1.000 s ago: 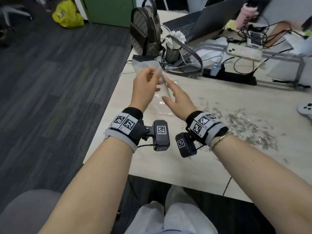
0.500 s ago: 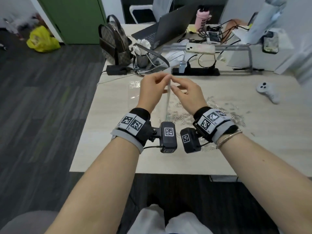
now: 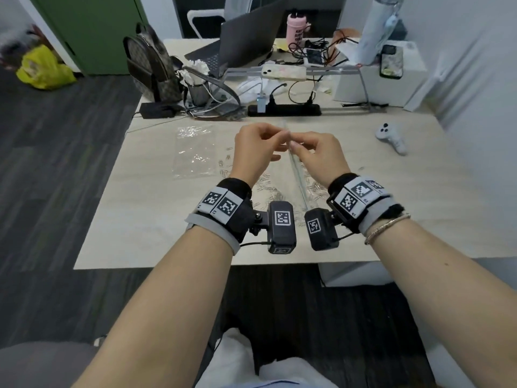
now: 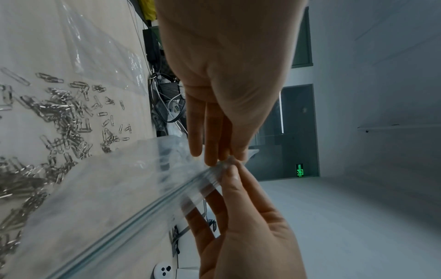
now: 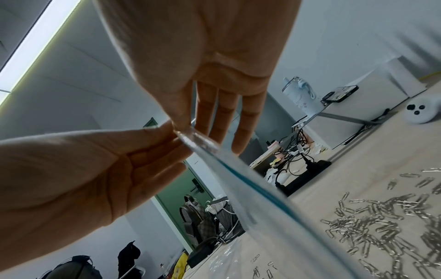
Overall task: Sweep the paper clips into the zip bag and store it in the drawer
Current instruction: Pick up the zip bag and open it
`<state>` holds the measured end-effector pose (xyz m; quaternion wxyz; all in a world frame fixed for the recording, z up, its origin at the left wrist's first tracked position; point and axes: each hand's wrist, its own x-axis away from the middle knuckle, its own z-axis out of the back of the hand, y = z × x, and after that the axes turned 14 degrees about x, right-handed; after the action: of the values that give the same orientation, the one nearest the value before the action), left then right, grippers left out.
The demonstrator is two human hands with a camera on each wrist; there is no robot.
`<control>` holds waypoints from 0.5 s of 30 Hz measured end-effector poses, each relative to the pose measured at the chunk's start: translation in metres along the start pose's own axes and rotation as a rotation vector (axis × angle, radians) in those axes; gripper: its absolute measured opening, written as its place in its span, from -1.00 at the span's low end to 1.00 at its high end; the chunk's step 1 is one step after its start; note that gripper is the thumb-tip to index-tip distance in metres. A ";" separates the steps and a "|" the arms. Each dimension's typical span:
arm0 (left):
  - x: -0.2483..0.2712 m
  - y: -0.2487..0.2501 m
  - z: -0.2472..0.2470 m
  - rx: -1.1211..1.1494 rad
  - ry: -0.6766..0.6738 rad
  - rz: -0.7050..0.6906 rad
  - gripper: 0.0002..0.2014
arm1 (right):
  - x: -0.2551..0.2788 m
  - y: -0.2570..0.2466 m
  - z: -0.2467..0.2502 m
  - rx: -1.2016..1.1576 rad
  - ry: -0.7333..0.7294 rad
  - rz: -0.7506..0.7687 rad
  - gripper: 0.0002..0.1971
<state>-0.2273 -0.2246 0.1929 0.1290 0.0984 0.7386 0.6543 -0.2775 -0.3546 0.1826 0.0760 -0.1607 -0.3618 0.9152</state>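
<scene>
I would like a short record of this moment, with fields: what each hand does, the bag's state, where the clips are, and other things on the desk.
left hand: pinches the zip bag's top corner
right hand: pinches the same corner, opposite side
zip bag: held above the desk, seal apparently still closed
paper clips: loose on the desk, under the bag
second plastic bag: flat on the desk, to the left
white controller: far right on the desk
</scene>
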 end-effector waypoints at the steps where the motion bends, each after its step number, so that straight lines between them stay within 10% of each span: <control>1: 0.003 0.000 -0.004 -0.009 0.009 -0.005 -0.85 | 0.003 0.001 0.004 -0.001 0.000 -0.004 -0.76; 15: 0.031 -0.005 -0.041 -0.134 -0.010 -0.012 -0.89 | 0.031 0.020 0.032 0.010 0.036 -0.072 -0.82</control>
<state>-0.2696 -0.2539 0.1908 0.1431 0.0883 0.6929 0.7011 -0.3181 -0.3819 0.1838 0.1163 -0.1635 -0.3612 0.9106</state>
